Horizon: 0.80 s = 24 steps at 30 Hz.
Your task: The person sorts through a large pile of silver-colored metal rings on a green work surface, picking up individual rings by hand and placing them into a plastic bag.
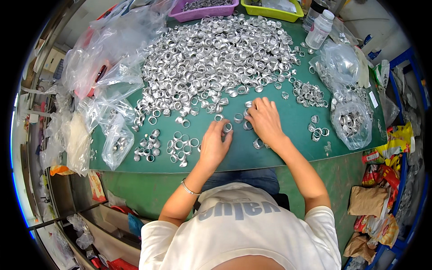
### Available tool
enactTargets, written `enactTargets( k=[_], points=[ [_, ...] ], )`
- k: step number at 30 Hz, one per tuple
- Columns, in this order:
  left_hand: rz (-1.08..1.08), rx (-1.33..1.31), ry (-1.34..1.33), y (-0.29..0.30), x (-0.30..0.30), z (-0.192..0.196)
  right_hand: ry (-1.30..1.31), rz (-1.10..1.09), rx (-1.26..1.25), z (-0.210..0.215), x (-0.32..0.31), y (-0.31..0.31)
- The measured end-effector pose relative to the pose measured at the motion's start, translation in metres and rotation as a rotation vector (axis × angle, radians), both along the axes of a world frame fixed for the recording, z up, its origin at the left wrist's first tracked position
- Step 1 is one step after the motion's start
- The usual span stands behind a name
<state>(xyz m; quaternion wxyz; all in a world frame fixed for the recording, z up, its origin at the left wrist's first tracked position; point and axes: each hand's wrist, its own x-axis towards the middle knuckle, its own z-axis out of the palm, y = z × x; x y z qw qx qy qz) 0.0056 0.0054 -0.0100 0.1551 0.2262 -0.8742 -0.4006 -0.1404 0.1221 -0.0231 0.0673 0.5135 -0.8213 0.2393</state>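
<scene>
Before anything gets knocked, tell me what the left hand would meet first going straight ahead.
Probably the loose silver ring just ahead of the left hand; whether they already touch is unclear.

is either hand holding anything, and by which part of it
The left hand holds a silver ring by the outside of its band; whether the right hand grips one cannot be told.

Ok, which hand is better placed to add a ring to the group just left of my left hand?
Probably the left hand: it appears to hold a ring and is closer to that group, while the right hand is farther over, by other rings.
</scene>
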Motion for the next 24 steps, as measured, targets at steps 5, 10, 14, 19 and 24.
enactTargets(
  k=[5,10,14,19,24],
  points=[
    [0.003,-0.086,-0.173,-0.005,0.002,0.003,-0.331,-0.007,-0.124,0.017,-0.003,0.021],
    [-0.018,-0.094,-0.109,-0.003,0.003,-0.004,-0.376,-0.014,-0.117,0.021,0.002,0.024],
    [-0.035,-0.132,-0.083,-0.003,0.002,-0.008,-0.283,-0.092,-0.142,0.013,0.003,0.018],
    [-0.038,-0.221,-0.087,-0.005,0.0,-0.012,-0.149,-0.088,-0.054,0.012,0.001,0.019],
    [-0.074,-0.26,-0.014,0.001,-0.002,-0.003,-0.307,-0.039,-0.029,0.027,0.011,0.029]
  ],
)
